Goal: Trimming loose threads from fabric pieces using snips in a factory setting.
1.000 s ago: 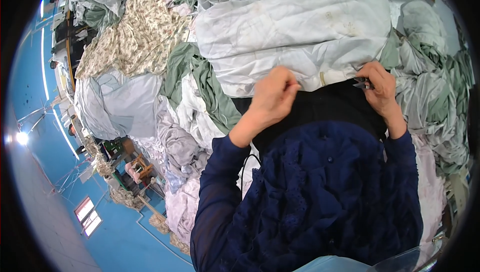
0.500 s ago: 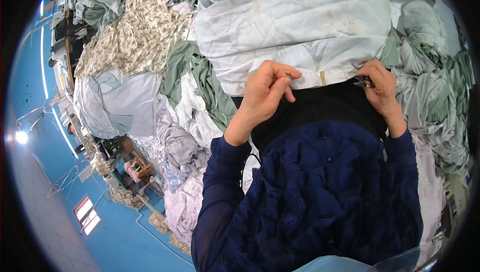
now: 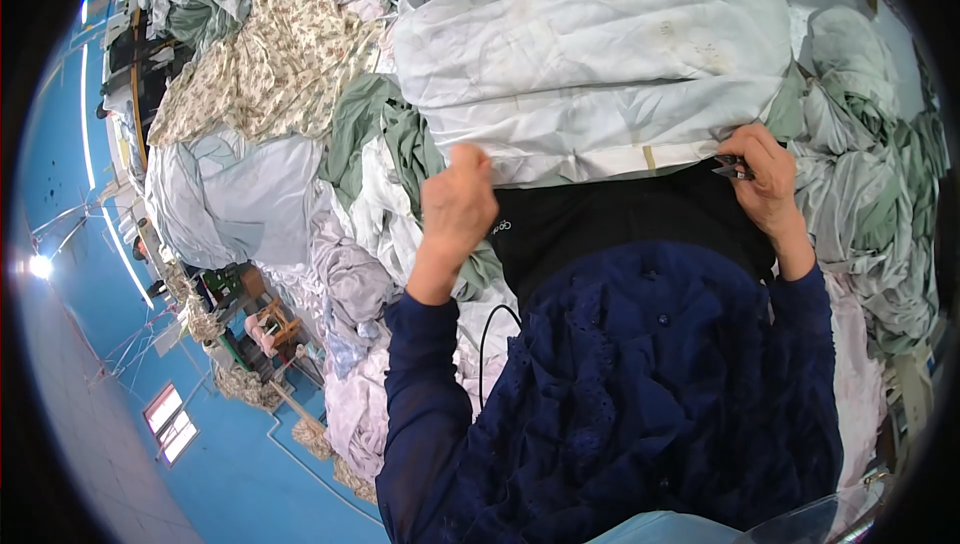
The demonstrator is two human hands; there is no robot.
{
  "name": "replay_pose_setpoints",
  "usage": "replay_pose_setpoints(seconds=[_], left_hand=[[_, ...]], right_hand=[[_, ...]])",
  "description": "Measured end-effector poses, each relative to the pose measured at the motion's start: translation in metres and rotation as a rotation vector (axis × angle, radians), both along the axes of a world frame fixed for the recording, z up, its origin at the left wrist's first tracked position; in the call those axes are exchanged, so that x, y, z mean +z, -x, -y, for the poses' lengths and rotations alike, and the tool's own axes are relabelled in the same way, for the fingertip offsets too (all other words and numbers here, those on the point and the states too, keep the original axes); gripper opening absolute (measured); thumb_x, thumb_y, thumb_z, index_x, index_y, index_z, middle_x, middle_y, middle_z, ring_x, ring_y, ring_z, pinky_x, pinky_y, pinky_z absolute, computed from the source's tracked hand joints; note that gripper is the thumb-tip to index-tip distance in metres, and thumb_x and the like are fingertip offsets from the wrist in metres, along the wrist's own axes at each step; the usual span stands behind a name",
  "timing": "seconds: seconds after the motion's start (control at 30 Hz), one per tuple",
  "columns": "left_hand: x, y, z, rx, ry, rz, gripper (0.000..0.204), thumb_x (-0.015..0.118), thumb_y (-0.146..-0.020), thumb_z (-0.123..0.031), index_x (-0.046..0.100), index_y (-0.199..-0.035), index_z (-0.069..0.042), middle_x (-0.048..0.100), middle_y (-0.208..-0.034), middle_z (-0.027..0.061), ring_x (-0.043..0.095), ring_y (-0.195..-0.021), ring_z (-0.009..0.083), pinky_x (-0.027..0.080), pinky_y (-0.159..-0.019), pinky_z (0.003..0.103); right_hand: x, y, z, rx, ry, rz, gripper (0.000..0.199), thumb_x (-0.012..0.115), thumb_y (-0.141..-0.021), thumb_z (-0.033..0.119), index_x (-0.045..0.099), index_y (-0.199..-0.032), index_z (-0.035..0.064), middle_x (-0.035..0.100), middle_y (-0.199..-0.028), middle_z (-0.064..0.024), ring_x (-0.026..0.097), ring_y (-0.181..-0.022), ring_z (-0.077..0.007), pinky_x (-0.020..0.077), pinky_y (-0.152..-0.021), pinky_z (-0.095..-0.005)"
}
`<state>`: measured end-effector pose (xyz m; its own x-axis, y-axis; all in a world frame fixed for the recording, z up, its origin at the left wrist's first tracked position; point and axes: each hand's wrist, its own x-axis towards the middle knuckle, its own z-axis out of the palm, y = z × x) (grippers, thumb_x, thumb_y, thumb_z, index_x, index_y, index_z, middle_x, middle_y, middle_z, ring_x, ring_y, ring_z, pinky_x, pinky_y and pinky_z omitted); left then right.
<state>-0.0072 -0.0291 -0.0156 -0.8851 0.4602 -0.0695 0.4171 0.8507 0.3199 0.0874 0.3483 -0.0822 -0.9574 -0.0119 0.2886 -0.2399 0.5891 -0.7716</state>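
I see my left hand (image 3: 457, 206) clenched on the near hem of a large pale grey sheet (image 3: 590, 54), the fingers curled over the fold so that the cloth runs away from the knuckles toward the far side of the heap. My right hand (image 3: 765, 184) grips the same hem further along, and pinched in its fingers is a small dark tool (image 3: 732, 168) — too small for me to say what kind. Between the two hands the hem is drawn into a fairly straight edge, and a short yellowish tab (image 3: 649, 157) sits on it, nearer the right hand than the left.

The sheet lies spread over the top of a great pile of laundry (image 3: 380, 234), which carries everything here; it covers the middle of the pile from the far edge down to my hands. Just under the hem, touching it, is a black garment (image 3: 620, 219), and below that the dark blue sleeves (image 3: 425, 394) and front of my own clothing.

To the left of the sheet a sage green cloth (image 3: 375, 134) is crumpled beside my left hand, and beyond it, toward the pile's far left corner, lies a floral-printed fabric (image 3: 270, 64). More green and pale bundles crowd the right edge — well apart from the left hand. A blue floor (image 3: 250, 474) shows at lower left.
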Motion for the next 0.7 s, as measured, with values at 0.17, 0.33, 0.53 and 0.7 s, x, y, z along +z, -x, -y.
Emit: replay_pose_setpoints(seconds=[0.17, 0.33, 0.53, 0.7], left_hand=[[0.006, -0.005, 0.034, 0.117, -0.066, -0.014, 0.011, 0.062, -0.096, -0.005, 0.052, -0.1, -0.005, 0.062, -0.07, 0.016, 0.064, -0.06, 0.0364, 0.048, -0.054, 0.044], [0.0, -0.014, -0.013, 0.105, -0.311, 0.078, 0.016, 0.071, -0.093, -0.012, 0.059, -0.102, -0.007, 0.064, -0.07, 0.0117, 0.066, -0.06, 0.0312, 0.05, -0.054, 0.039], [-0.005, -0.01, -0.065, -0.139, -0.234, 0.067, 0.019, 0.076, -0.085, -0.011, 0.064, -0.099, -0.008, 0.067, -0.074, 0.0085, 0.065, -0.062, 0.0287, 0.048, -0.053, 0.038], [-0.025, -0.007, -0.061, -0.253, -0.007, -0.016, 0.011, 0.076, -0.083, -0.009, 0.069, -0.091, -0.009, 0.069, -0.078, 0.0074, 0.066, -0.064, 0.027, 0.048, -0.055, 0.038]], right_hand=[[-0.004, -0.002, -0.001, -0.015, -0.012, 0.01, 0.036, 0.063, -0.06, -0.016, 0.066, -0.089, 0.003, 0.062, -0.085, -0.0092, 0.064, -0.071, -0.0261, 0.0485, -0.059, -0.0324], [0.0, -0.001, -0.001, -0.009, -0.033, 0.018, 0.037, 0.062, -0.059, -0.017, 0.066, -0.09, 0.0034, 0.062, -0.086, -0.0088, 0.064, -0.071, -0.0258, 0.0485, -0.059, -0.0321], [0.001, -0.002, 0.001, -0.012, -0.042, 0.014, 0.038, 0.062, -0.06, -0.017, 0.066, -0.091, 0.0037, 0.062, -0.087, -0.0085, 0.064, -0.07, -0.0255, 0.0488, -0.058, -0.0323], [0.004, -0.003, 0.001, -0.029, -0.034, 0.037, 0.037, 0.062, -0.06, -0.018, 0.066, -0.091, 0.0038, 0.062, -0.086, -0.0083, 0.064, -0.07, -0.0251, 0.0488, -0.058, -0.032]])
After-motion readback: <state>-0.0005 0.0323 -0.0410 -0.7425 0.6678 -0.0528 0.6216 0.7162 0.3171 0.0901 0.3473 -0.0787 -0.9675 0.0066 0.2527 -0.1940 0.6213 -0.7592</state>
